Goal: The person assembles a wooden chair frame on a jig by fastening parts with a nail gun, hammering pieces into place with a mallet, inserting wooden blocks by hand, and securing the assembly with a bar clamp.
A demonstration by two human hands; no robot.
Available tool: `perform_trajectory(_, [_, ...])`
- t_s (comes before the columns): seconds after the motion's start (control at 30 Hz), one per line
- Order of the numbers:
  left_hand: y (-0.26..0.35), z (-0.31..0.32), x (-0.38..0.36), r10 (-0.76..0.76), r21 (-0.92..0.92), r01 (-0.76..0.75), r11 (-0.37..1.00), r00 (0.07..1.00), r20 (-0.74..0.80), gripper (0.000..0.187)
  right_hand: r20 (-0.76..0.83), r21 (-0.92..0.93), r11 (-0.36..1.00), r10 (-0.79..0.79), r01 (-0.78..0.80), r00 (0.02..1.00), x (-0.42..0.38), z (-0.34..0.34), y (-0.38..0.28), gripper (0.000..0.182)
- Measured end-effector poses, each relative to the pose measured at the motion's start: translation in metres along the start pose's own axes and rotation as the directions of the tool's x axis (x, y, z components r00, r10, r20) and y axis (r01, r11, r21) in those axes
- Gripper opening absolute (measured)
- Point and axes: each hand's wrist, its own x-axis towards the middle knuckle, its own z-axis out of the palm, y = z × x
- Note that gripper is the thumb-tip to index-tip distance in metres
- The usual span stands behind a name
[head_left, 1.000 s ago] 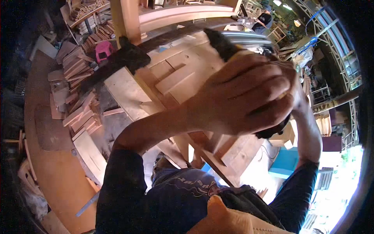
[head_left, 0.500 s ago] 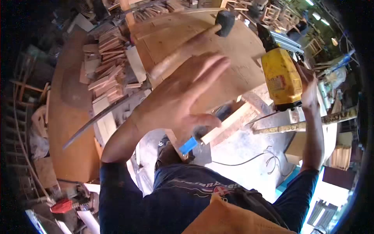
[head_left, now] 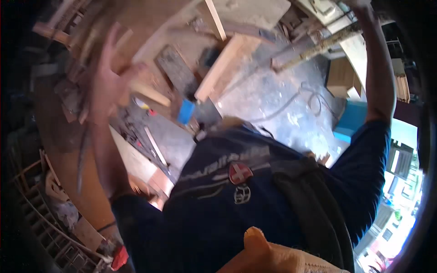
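Note:
My left hand (head_left: pixel 108 84) is raised at the upper left, blurred by motion, with its fingers spread and nothing visible in its grip. Just right of it lies a light wooden stick (head_left: pixel 152 93); whether they touch is unclear. A dark curved strip (head_left: pixel 82 159) hangs below the hand, beside the forearm. My right hand (head_left: pixel 362 2) is cut off by the top edge, so its fingers and anything in them are hidden. Near the middle, a blue-wrapped piece (head_left: pixel 185 112) sits beside a pale wooden beam (head_left: pixel 221 66).
A brown board (head_left: pixel 68 150) stretches down the left side. A rough pole (head_left: pixel 318 48) slants across the upper right. A cable (head_left: pixel 291 102) loops on the grey floor (head_left: pixel 277 91). On the right are a cardboard box (head_left: pixel 341 77) and a blue box (head_left: pixel 350 119).
The view has tilted down towards my body. My left hand now appears farther left, and my right hand has shifted up to the frame edge. The yellow tool it held and the black-headed mallet are out of view.

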Motion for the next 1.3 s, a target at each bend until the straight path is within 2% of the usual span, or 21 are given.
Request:
perform_trajectory(0.07, [-0.009, -0.003, 0.002, 0.075, 0.019, -0.074, 0.997, 0.997, -0.021, 0.095, 0.043, -0.208, 0.973, 0.114, -0.102, 0.993, -0.005, -0.027, 0.003, 0.077])
perform_trajectory(0.13, [-0.011, -0.007, 0.003, 0.056, 0.042, -0.056, 0.998, 0.998, 0.019, 0.097, 0.055, -0.37, 0.916, 0.186, -0.153, 0.981, 0.006, -0.026, 0.025, 0.094])
perform_trajectory(0.2, [0.006, -0.02, 0.016, 0.142, 0.187, -0.145, 0.971, 0.989, 0.029, 0.097, 0.024, -0.227, 0.96, 0.174, -0.164, 0.984, 0.013, 0.012, 0.093, 0.104])
perform_trajectory(0.4, [0.049, -0.013, 0.101, 0.417, 0.367, -0.411, 0.835, 0.906, 0.065, 0.09, -0.098, -0.163, 0.962, 0.207, -0.221, 0.973, 0.094, 0.154, 0.226, 0.066])
perform_trajectory(0.43, [0.052, -0.002, 0.12, 0.463, 0.41, -0.445, 0.796, 0.884, 0.061, 0.089, -0.12, -0.147, 0.971, 0.172, -0.188, 0.978, 0.119, 0.18, 0.228, 0.06])
perform_trajectory(0.5, [0.067, 0.017, 0.165, 0.526, 0.555, -0.457, 0.695, 0.849, 0.04, 0.088, -0.176, -0.074, 0.997, -0.034, 0.021, 0.984, 0.176, 0.224, 0.21, 0.05])
perform_trajectory(0.57, [0.078, 0.036, 0.214, 0.565, 0.638, -0.463, 0.615, 0.823, 0.053, 0.086, -0.176, 0.064, 0.932, -0.342, 0.357, 0.923, 0.223, 0.223, 0.144, 0.068])
perform_trajectory(0.6, [0.082, 0.044, 0.24, 0.583, 0.66, -0.469, 0.587, 0.81, 0.057, 0.085, -0.207, 0.301, 0.827, -0.43, 0.475, 0.879, 0.248, 0.223, 0.122, 0.079])
perform_trajectory(0.63, [0.082, 0.048, 0.261, 0.607, 0.677, -0.48, 0.558, 0.793, 0.063, 0.084, -0.075, 0.265, 0.889, -0.368, 0.374, 0.927, 0.267, 0.233, 0.108, 0.078])
perform_trajectory(0.67, [0.081, 0.051, 0.278, 0.556, 0.715, -0.416, 0.561, 0.83, 0.046, 0.083, 0.063, 0.203, 0.94, -0.293, 0.275, 0.954, 0.284, 0.244, 0.102, 0.078])
perform_trajectory(0.7, [0.08, 0.058, 0.295, 0.516, 0.742, -0.362, 0.565, 0.856, 0.025, 0.082, -0.036, 0.218, 0.889, -0.404, 0.402, 0.914, 0.299, 0.264, 0.104, 0.063])
perform_trajectory(0.73, [0.077, 0.069, 0.312, 0.479, 0.76, -0.32, 0.565, 0.877, 0.013, 0.081, 0.071, 0.242, 0.934, -0.286, 0.262, 0.956, 0.304, 0.26, 0.087, 0.054])
perform_trajectory(0.8, [0.051, 0.092, 0.347, 0.405, 0.731, -0.178, 0.659, 0.903, -0.146, 0.084, -0.167, 0.287, 0.846, -0.419, 0.45, 0.893, 0.341, 0.319, 0.104, 0.044])
perform_trajectory(0.83, [0.042, 0.1, 0.362, 0.35, 0.74, -0.101, 0.665, 0.917, -0.19, 0.085, -0.134, 0.372, 0.83, -0.394, 0.415, 0.909, 0.343, 0.289, 0.082, 0.04])
perform_trajectory(0.87, [0.035, 0.106, 0.374, 0.289, 0.743, -0.018, 0.669, 0.927, -0.238, 0.087, -0.254, 0.378, 0.775, -0.44, 0.507, 0.861, 0.356, 0.295, 0.077, 0.036])
perform_trajectory(0.93, [0.024, 0.111, 0.396, 0.279, 0.641, -0.023, 0.767, 0.912, -0.301, 0.09, -0.118, 0.385, 0.799, -0.453, 0.462, 0.883, 0.39, 0.316, 0.075, 0.036])
perform_trajectory(1.0, [0.008, 0.122, 0.419, 0.319, 0.556, -0.015, 0.831, 0.832, -0.455, 0.089, -0.14, 0.411, 0.759, -0.494, 0.504, 0.858, 0.417, 0.327, 0.066, 0.037])
perform_trajectory(1.03, [0.003, 0.123, 0.432, 0.213, 0.354, -0.026, 0.935, 0.84, -0.499, 0.087, -0.149, 0.424, 0.736, -0.517, 0.527, 0.843, 0.425, 0.33, 0.061, 0.037])
perform_trajectory(1.13, [-0.008, 0.133, 0.455, 0.091, 0.131, 0.004, 0.991, 0.7, -0.709, 0.082, -0.159, 0.531, 0.636, -0.574, 0.56, 0.803, 0.438, 0.333, 0.045, 0.043])
perform_trajectory(1.27, [-0.022, 0.131, 0.459, -0.062, -0.105, -0.018, 0.994, 0.704, -0.708, 0.074, -0.095, 0.52, 0.704, -0.516, 0.484, 0.852, 0.441, 0.327, 0.029, 0.041])
perform_trajectory(1.3, [-0.027, 0.132, 0.461, -0.005, -0.032, -0.028, 0.999, 0.667, -0.745, 0.073, -0.1, 0.54, 0.674, -0.544, 0.504, 0.833, 0.445, 0.331, 0.029, 0.042])
